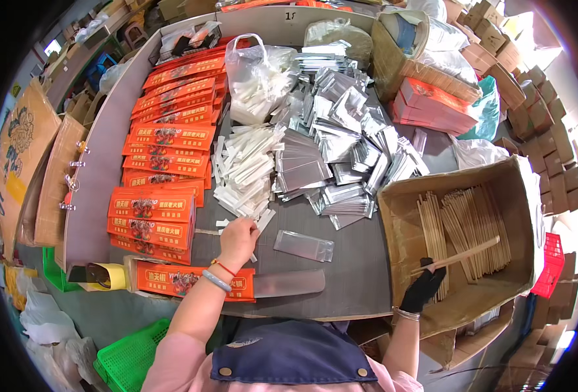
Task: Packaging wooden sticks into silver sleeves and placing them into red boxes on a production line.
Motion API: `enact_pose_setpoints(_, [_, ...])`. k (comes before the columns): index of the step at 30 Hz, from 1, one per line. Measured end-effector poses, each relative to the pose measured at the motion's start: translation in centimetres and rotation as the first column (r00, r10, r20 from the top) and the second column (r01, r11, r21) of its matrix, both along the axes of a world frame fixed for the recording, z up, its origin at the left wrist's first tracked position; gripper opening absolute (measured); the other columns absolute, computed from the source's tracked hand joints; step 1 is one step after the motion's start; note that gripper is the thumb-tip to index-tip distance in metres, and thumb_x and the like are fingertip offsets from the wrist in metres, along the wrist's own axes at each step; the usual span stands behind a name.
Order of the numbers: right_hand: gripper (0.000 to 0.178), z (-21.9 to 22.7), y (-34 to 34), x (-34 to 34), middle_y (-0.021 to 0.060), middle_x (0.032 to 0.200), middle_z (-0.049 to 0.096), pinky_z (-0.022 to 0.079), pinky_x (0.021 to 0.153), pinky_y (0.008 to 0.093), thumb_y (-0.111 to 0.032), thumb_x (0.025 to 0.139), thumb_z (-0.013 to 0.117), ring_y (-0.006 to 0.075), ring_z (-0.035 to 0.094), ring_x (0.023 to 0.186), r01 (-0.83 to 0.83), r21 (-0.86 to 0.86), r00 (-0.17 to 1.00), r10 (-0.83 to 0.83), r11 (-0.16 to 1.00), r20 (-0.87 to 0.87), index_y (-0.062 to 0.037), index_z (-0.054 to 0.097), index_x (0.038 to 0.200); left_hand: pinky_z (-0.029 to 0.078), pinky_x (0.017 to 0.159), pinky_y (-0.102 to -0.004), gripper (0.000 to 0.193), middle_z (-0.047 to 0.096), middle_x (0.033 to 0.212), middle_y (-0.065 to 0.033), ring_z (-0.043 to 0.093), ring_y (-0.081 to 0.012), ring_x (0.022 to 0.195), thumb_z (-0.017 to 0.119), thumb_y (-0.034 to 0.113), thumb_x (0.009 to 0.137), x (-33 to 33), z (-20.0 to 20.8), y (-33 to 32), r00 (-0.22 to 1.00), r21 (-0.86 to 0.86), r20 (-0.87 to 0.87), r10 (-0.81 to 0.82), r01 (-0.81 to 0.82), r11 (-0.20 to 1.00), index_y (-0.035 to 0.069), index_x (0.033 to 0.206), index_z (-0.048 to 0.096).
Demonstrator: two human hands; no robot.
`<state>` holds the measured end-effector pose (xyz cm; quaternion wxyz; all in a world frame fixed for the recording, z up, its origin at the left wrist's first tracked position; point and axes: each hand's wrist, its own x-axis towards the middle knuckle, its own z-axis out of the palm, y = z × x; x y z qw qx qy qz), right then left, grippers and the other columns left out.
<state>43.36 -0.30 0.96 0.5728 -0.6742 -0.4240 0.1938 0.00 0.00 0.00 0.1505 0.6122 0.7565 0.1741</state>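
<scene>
Touches the lower edge of the white strips (243,166), toward ten o'clock, with the left hand (238,240) bunched; cannot tell whether pinching any. Pinches a wooden stick (473,249) with the black-gloved right hand (424,286) at four o'clock, over the cardboard box (401,228). Has a clear sleeve (303,246) on the counter (361,281) near six o'clock and a red packet (161,277) under the left forearm (194,312).

The left forearm (194,310) stretches forward and slants inward, bare below a pink sleeve (174,366), with a bangle (217,281) and a red cord (223,266) at the wrist. The left hand (238,242) is bare, back up, its fingers (252,226) bunched toward the front right. The right forearm (403,343) reaches ahead; the right hand (424,287), gloved in black, angles outward, fingers curled in a grip.
</scene>
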Motion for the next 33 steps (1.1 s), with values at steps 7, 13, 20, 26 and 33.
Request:
enact_pose_setpoints(7, [0.021, -1.4, 0.0, 0.3, 0.0063, 0.094, 0.057, 0.042, 0.084, 0.0293, -0.019, 0.104, 0.045, 0.0166, 0.053, 0.089, -0.061, -0.106, 0.997, 0.064, 0.993, 0.031, -0.0011, 0.053, 0.111, 0.049, 0.072, -0.0459, 0.006, 0.061, 0.082, -0.0146, 0.059, -0.0361, 0.082, 0.066, 0.01, 0.081, 1.4, 1.3, -0.8, 0.991, 0.124, 0.069, -0.116, 0.107, 0.987, 0.006, 0.084, 0.063])
enact_pose_setpoints(13, [0.016, 0.9, -0.1, -2.5, 0.0071, 0.094, 0.06, 0.045, 0.082, 0.028, -0.011, 0.101, 0.048, 0.017, 0.057, 0.087, -0.174, -0.186, 0.973, 0.198, 0.967, 0.118, 0.0007, 0.055, 0.11, 0.044, 0.083, -0.043, 0.032, 0.057, 0.103, -0.0056, 0.053, -0.0281, 0.102, 0.079, 0.018, 0.07, 5.7, 1.4, 0.6, 0.896, 0.119, -0.047, -0.441, 0.444, 0.888, 0.011, 0.097, 0.063])
enact_pose_setpoints(20, [0.012, 2.2, -1.0, -4.3, 0.0057, 0.09, 0.059, 0.045, 0.074, 0.0281, -0.009, 0.098, 0.052, 0.0151, 0.056, 0.082, -0.356, -0.306, 0.927, 0.374, 0.883, -0.001, -0.0001, 0.058, 0.105, 0.044, 0.08, -0.041, 0.034, 0.062, 0.087, -0.0034, 0.057, -0.0268, 0.088, 0.082, 0.017, 0.065, 5.6, 2.1, 1.2, 0.871, 0.089, 0.012, -0.491, 0.488, 0.868, 0.011, 0.093, 0.064])
enact_pose_setpoints(26, [0.019, 3.0, -0.8, -5.2, 0.0063, 0.084, 0.058, 0.045, 0.071, 0.029, -0.008, 0.094, 0.059, 0.0181, 0.056, 0.078, -0.61, -0.312, 0.687, 0.682, 0.728, 0.251, -0.0029, 0.065, 0.11, 0.048, 0.066, -0.0439, 0.026, 0.062, 0.066, -0.0083, 0.059, -0.0289, 0.071, 0.082, 0.017, 0.068, 5.0, 7.2, -3.0, 0.773, -0.249, 0.62, -0.135, 0.357, 0.9, 0.005, 0.079, 0.062])
enact_pose_setpoints(33, [0.024, 3.2, -1.2, -6.2, 0.012, 0.08, 0.059, 0.047, 0.064, 0.0394, -0.021, 0.09, 0.064, 0.0306, 0.06, 0.072, -0.716, -0.582, 0.31, 0.922, 0.386, 0.23, -0.017, 0.071, 0.113, 0.04, 0.095, -0.0444, 0.049, 0.057, 0.119, -0.0068, 0.051, -0.0304, 0.109, 0.086, 0.025, 0.06, 2.6, 6.4, -9.7, 0.966, 0.028, 0.134, -0.223, 0.221, 0.975, 0.011, 0.104, 0.069])
